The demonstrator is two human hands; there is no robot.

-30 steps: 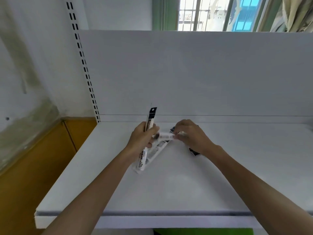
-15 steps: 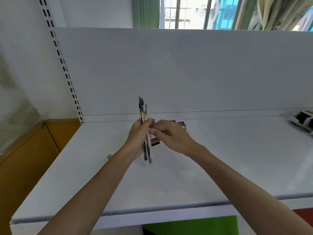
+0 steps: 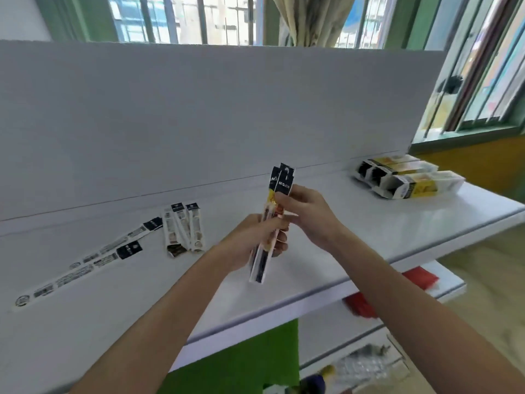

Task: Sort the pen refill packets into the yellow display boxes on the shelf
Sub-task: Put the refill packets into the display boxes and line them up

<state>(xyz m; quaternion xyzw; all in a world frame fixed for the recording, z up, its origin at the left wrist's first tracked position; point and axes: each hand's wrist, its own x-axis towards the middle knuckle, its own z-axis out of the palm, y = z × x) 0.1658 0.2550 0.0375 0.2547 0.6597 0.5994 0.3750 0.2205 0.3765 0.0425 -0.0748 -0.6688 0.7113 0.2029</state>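
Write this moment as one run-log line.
left hand: grips held packets | right hand: pinches their upper part | yellow display boxes: right end of shelf | loose packets: shelf, left

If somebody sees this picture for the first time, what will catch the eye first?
First, the bundle of refill packets in the middle, nearly upright, gripped by the left hand and the right hand above the white shelf. Next come the yellow boxes at the shelf's far right end. The loose packets are spread on its left part.
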